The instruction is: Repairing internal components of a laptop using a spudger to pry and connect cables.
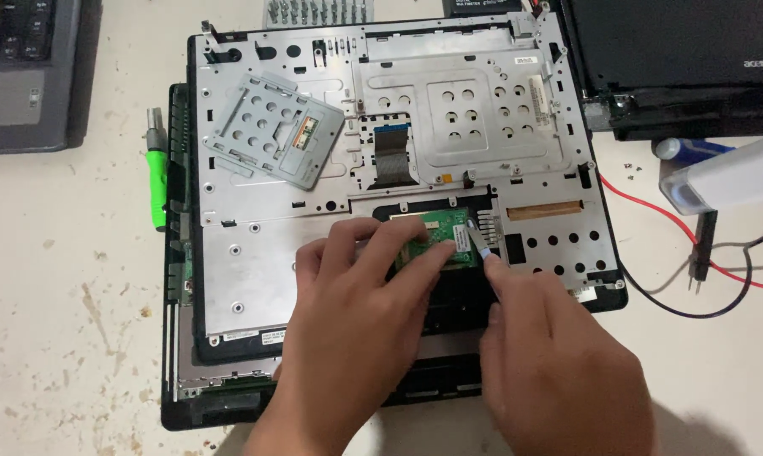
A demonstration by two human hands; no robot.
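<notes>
Centrally, an opened laptop shell [314, 279] lies inner side up on the pale, stained counter [60, 295], its metal plate showing punched holes; a loose perforated metal bracket [271, 127] rests tilted on the plate's upper left; a flat ribbon cable [394, 156] sits in a cutout near the middle. Left hand [360, 312] lies flat over the lower middle of the shell, fingers spread and extended, fingertips [436, 253] pressing on the small green circuit board [440, 236]; it grips nothing. Right hand [559, 363] is mostly curled, its forefinger [495, 270] pinched against a thin pale strip [474, 241] at the board's right edge; whether the thumb closes on it cannot be told. Green-handled screwdriver [156, 181] lies just beside the shell's left edge; red and black wires [694, 245] trail on the right, near a white bottle [723, 181]; a second laptop [685, 59] stands at upper right, another [22, 72] at upper left.
</notes>
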